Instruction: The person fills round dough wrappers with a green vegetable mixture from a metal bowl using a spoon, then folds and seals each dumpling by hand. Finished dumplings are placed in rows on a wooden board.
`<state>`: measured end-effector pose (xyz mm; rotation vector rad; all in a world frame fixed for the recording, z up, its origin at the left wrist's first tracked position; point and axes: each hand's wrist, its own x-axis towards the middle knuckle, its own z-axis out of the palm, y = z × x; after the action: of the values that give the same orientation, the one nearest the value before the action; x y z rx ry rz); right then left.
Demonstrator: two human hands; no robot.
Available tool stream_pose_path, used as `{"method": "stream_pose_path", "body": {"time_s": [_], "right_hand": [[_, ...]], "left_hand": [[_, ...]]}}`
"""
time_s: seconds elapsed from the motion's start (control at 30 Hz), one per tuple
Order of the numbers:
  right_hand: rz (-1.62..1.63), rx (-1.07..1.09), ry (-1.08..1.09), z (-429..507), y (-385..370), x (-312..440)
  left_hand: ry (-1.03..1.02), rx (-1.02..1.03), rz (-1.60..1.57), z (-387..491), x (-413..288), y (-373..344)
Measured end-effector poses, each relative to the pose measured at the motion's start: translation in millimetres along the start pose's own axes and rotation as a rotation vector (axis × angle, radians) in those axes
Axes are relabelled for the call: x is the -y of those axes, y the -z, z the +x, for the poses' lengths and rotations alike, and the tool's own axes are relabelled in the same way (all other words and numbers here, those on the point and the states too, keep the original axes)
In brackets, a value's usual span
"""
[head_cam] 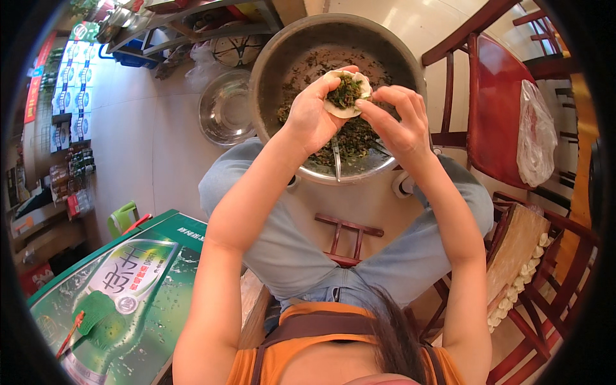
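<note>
My left hand (313,113) cradles a round dough wrapper (342,113) above a wide metal basin (263,82). Chopped green filling (344,91) is heaped in the middle of the wrapper. With thumb and fingers my right hand (402,118) pinches the wrapper's right edge, which looks gathered there. Down in the basin lies more dark green and brown filling (353,139). A metal utensil handle (337,161) leans on the near wall of the basin; a second dark utensil is partly hidden beneath my right hand.
Left of the basin, a smaller metal bowl (226,108) sits on the tiled floor. A red wooden chair (495,110) holds a clear plastic bag (536,134). At the lower right, a wooden board (512,255) carries a row of dumplings (517,284). A green fly swatter (94,308) lies on a printed table (159,308).
</note>
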<state>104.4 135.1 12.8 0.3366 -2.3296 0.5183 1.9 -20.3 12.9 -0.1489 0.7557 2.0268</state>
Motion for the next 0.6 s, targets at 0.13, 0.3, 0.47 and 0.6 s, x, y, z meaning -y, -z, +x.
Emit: {"method": "stream_pose_path", "body": {"time_s": [0.13, 0.3, 0.47, 0.6], "right_hand": [[-0.009, 0.037, 0.046, 5, 8, -8], [0.208, -0.003, -0.209, 7, 11, -9], [0.297, 0.063, -0.174, 7, 13, -10], [0.314, 0.008, -0.168, 9, 18, -12]], "left_hand": [[0.008, 0.059, 0.119, -2, 5, -7], [0.015, 0.107, 0.451, -10, 10, -20], [0.087, 0.200, 0.334, -6, 9, -7], [0.105, 0.209, 0.340, -8, 11, -16]]}}
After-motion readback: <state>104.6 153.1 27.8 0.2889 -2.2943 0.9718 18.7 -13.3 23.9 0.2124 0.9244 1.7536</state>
